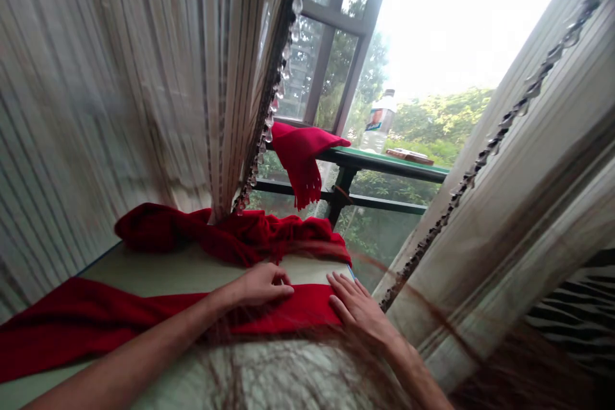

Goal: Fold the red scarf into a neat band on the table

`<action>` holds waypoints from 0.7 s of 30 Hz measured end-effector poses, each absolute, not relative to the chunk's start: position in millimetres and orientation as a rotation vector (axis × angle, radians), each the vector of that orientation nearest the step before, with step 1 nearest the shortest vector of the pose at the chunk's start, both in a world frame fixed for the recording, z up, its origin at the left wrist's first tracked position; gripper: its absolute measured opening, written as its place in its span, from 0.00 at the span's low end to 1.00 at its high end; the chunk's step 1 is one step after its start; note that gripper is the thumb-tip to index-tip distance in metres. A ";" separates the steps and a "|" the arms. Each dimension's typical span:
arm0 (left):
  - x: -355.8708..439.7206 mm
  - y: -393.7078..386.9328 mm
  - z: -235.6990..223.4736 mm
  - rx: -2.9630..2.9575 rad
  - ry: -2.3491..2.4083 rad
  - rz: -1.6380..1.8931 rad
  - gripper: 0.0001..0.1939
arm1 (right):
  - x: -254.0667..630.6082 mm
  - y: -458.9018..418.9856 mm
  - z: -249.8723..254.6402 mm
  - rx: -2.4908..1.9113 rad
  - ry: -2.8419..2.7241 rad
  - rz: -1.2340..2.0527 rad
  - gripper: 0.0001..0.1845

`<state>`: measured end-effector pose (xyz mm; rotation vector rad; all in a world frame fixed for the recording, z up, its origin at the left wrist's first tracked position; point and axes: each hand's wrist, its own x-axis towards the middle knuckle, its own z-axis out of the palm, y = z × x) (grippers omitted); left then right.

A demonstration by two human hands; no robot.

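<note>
A long red scarf (158,311) lies stretched out across a pale tabletop (177,269). My left hand (263,284) rests on its far edge, fingers curled in and thumb along the cloth; the fingertips are partly hidden. At the scarf's right end, my right hand (358,309) lies flat with its fingers spread, touching the cloth. Behind this strip, a second length of red cloth (230,234) is bunched along the table's far side. Loose strands of hair cross the lower middle of the view and blur part of the near edge.
Striped curtains (120,90) with a beaded trim hang at left, another curtain (528,173) at right. Beyond the table, a red fringed cloth (300,157) drapes over a dark railing (408,170). A clear plastic bottle (380,120) stands on the ledge by the open window.
</note>
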<state>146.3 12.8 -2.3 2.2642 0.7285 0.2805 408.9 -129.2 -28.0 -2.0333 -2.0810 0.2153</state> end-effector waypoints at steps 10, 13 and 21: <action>133.4 43.6 2.4 1.988 0.596 -0.222 0.27 | 410.1 -127.0 -33.8 -2.063 -2.080 0.189 0.36; 120.5 34.6 9.2 2.180 0.680 -0.088 0.28 | 409.7 -128.4 -31.8 -2.066 -2.073 0.196 0.36; 92.3 -32.3 14.8 2.758 0.514 0.272 0.29 | 405.6 -128.8 -23.3 -2.059 -2.064 0.237 0.35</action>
